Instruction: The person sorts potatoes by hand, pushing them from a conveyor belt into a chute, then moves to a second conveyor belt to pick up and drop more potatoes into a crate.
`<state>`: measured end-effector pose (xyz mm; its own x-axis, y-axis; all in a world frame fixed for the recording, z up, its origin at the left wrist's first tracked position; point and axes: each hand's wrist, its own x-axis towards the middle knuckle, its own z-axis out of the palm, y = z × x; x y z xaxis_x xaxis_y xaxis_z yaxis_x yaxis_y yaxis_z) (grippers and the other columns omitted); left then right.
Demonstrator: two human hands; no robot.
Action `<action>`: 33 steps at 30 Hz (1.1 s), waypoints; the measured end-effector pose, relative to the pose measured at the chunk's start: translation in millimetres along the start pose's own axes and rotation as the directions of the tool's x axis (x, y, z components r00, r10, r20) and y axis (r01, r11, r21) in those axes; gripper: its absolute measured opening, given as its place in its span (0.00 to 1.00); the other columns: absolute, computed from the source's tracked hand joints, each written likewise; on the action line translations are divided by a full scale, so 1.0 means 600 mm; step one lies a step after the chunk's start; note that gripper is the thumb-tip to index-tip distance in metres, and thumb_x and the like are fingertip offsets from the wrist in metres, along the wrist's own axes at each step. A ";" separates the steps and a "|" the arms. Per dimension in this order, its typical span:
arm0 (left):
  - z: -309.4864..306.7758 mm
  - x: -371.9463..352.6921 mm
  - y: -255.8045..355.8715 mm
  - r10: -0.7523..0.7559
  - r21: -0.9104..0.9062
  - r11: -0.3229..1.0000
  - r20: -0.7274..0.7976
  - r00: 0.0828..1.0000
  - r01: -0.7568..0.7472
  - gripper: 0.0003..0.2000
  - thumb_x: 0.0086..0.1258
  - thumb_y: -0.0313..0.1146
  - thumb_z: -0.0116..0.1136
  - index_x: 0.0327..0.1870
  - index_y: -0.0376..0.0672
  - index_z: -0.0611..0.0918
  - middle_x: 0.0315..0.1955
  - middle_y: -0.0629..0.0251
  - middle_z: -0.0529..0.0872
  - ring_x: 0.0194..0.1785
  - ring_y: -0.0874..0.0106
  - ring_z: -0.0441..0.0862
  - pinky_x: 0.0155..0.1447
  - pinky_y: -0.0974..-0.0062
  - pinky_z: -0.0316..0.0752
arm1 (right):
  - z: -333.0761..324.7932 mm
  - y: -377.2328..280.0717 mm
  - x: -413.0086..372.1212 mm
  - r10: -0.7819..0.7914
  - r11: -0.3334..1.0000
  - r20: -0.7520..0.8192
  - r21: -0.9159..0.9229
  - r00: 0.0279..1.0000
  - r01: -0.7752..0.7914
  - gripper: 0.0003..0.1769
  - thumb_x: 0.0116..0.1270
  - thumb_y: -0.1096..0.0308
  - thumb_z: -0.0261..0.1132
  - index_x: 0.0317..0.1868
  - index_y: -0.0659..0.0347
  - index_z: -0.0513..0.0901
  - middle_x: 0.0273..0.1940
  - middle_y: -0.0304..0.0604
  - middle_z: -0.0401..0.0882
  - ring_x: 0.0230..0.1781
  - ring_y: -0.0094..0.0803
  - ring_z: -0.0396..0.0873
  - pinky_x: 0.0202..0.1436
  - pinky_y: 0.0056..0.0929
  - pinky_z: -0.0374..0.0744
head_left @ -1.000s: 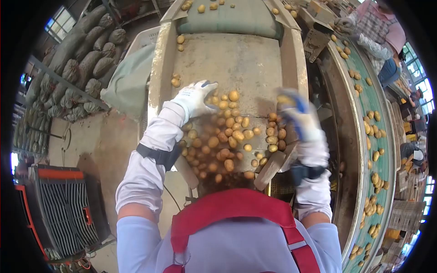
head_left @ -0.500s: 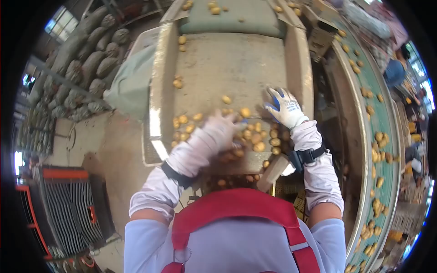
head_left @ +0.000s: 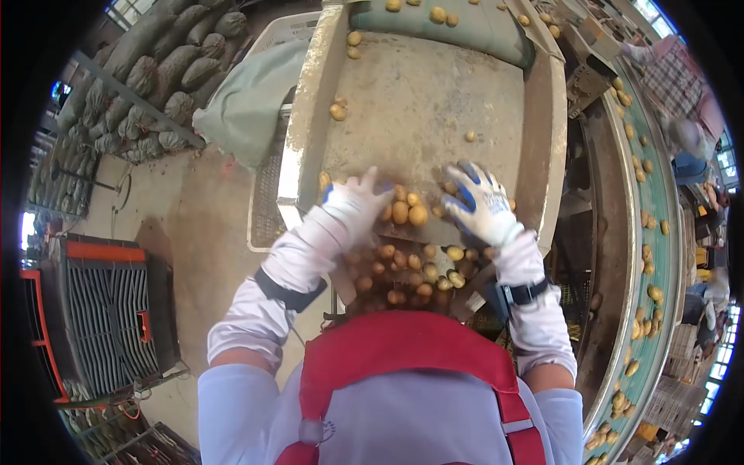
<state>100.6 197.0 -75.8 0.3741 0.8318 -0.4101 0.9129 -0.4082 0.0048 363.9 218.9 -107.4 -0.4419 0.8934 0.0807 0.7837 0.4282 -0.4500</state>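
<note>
My left hand (head_left: 358, 203), in a white and blue work glove, is at the left of the chute's lower end, fingers apart and slightly blurred. My right hand (head_left: 487, 208), gloved alike, is spread over the chute (head_left: 426, 93) at the right, holding nothing. Between both hands lies a cluster of potatoes (head_left: 400, 212). Below the chute's lip, close to my chest, more potatoes (head_left: 415, 262) are gathered; what they rest in is partly hidden. A single potato (head_left: 470, 136) lies higher on the chute, and a few others (head_left: 338, 111) are along its left wall.
A green belt (head_left: 465, 35) carrying potatoes meets the chute's top. At right runs a long green conveyor (head_left: 659, 240) with many potatoes; a person (head_left: 682, 85) stands beyond it. Left are a green cloth (head_left: 248, 101), a white crate (head_left: 263, 209), stacked sacks (head_left: 143, 77) and a dark orange-trimmed machine (head_left: 116, 302).
Both hands have drawn nearer the chute's lower edge and spread to either side. Many potatoes have moved down past the lip toward me, leaving fewer on the chute. The view has shifted slightly.
</note>
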 end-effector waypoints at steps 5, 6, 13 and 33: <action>0.038 -0.029 0.078 0.212 -0.023 0.977 0.061 0.975 -0.211 0.40 0.49 0.45 0.76 0.67 0.51 0.72 0.67 0.56 0.69 0.58 0.53 0.77 0.61 0.61 0.77 | 0.078 -0.060 -0.039 -0.110 0.966 0.193 -0.209 0.975 0.150 0.32 0.66 0.46 0.62 0.70 0.39 0.70 0.69 0.48 0.67 0.69 0.55 0.64 0.70 0.62 0.62; 0.041 -0.041 0.070 0.210 -0.028 0.978 0.064 0.976 -0.209 0.40 0.49 0.45 0.76 0.67 0.51 0.72 0.67 0.56 0.69 0.58 0.53 0.77 0.61 0.61 0.77 | 0.062 -0.076 -0.051 -0.111 0.988 0.234 -0.081 0.966 0.134 0.32 0.65 0.45 0.62 0.69 0.40 0.71 0.67 0.47 0.68 0.68 0.53 0.66 0.68 0.62 0.64; -0.021 -0.036 -0.062 0.176 -0.012 0.982 -0.298 0.938 -0.187 0.38 0.49 0.44 0.75 0.65 0.53 0.74 0.64 0.50 0.73 0.60 0.52 0.77 0.64 0.60 0.72 | -0.059 0.025 -0.044 -0.014 0.987 0.116 -0.156 0.993 0.032 0.30 0.65 0.48 0.61 0.67 0.45 0.73 0.68 0.51 0.67 0.68 0.53 0.65 0.68 0.55 0.65; -0.023 -0.053 -0.134 -0.105 -0.020 0.991 -0.746 0.657 0.135 0.29 0.55 0.38 0.72 0.62 0.49 0.79 0.66 0.54 0.73 0.71 0.50 0.66 0.75 0.49 0.56 | -0.091 0.265 -0.217 0.412 0.911 -0.494 0.253 0.766 -0.327 0.23 0.75 0.59 0.57 0.63 0.66 0.75 0.61 0.54 0.77 0.62 0.46 0.74 0.68 0.37 0.70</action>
<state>17.9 208.7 -50.5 0.2719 0.8704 0.4105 0.9582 -0.2842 -0.0321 570.2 178.2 -140.9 0.2002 0.9276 0.3155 0.7478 0.0634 -0.6609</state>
